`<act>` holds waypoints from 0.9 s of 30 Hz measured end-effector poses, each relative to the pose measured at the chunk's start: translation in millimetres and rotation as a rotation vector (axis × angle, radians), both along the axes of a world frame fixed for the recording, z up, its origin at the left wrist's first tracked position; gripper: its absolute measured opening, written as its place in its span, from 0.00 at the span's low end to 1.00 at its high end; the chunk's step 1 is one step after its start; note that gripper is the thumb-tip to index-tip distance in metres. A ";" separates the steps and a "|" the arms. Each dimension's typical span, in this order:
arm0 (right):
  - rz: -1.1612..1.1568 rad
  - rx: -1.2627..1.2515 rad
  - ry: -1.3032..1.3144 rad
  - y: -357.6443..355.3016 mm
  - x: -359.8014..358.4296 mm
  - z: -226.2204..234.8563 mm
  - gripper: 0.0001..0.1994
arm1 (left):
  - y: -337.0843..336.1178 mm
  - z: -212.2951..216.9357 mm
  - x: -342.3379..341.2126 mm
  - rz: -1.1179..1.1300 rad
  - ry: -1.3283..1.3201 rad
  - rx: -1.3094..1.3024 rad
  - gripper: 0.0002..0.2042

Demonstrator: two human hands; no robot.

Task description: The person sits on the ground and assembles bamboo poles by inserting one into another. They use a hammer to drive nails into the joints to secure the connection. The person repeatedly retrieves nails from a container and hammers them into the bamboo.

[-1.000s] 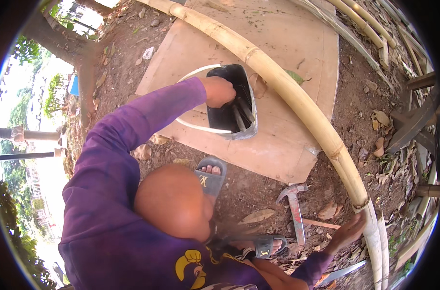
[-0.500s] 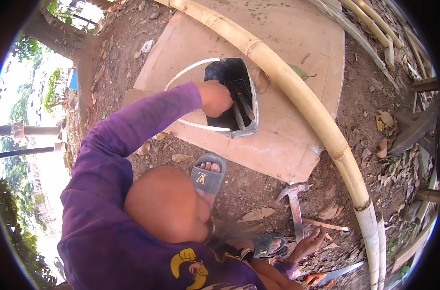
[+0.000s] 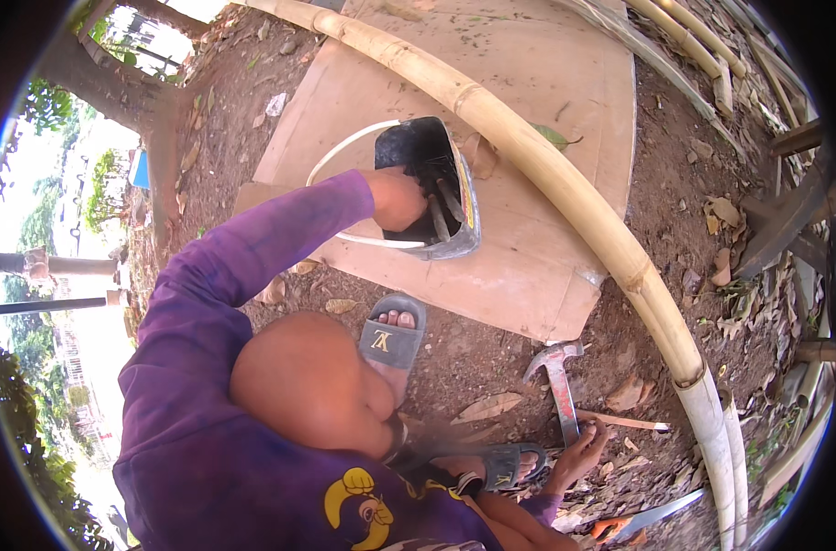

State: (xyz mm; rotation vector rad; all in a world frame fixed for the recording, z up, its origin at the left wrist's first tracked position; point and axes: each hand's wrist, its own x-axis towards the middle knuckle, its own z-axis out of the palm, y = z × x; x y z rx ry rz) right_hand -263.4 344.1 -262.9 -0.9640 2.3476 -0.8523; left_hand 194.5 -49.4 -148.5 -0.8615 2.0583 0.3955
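My left hand (image 3: 398,198) reaches down into a black-lined container (image 3: 464,241) with a pale looped handle (image 3: 349,147). Its fingers are hidden inside the container. Beside them, long dark tools with rod-like handles (image 3: 439,219) lean against the wall. My right hand (image 3: 578,455) hangs low at the right, fingers loosely extended, with nothing visible held. Those fingertips are close to the handle of a claw hammer (image 3: 561,390) on the dirt and to a thin wooden stick (image 3: 631,422); whether they touch either, I cannot tell.
Flat cardboard (image 3: 528,285) lies under the container. A long curved bamboo pole (image 3: 565,193) crosses it and runs down the right. An orange-handled handsaw (image 3: 652,516) lies at the lower right. My sandalled foot (image 3: 393,344) stands near the cardboard; more bamboo (image 3: 684,37) lies at the far right.
The view has shifted slightly. My left hand stays in the container and has shifted a little within it. My right hand has come nearer to the hammer handle, its fingers drawn closer together.
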 end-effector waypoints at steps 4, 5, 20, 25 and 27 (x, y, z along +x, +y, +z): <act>0.002 0.007 -0.005 -3.2 4.6 4.9 0.18 | 1.0 0.1 -5.2 -0.035 -0.017 0.032 0.17; 0.003 0.008 0.009 -4.2 4.7 5.3 0.18 | 1.8 -0.7 -6.7 -0.056 -0.012 0.021 0.17; 0.272 0.065 0.113 1.5 16.8 5.7 0.25 | 11.1 -13.3 -17.9 -0.184 -0.031 -0.154 0.19; 0.322 0.136 0.200 0.2 21.7 10.6 0.32 | 2.3 19.8 -19.2 0.010 0.049 -0.042 0.10; 0.322 0.137 0.202 -0.2 20.3 9.9 0.32 | 3.1 31.6 -17.6 0.016 0.098 -0.023 0.09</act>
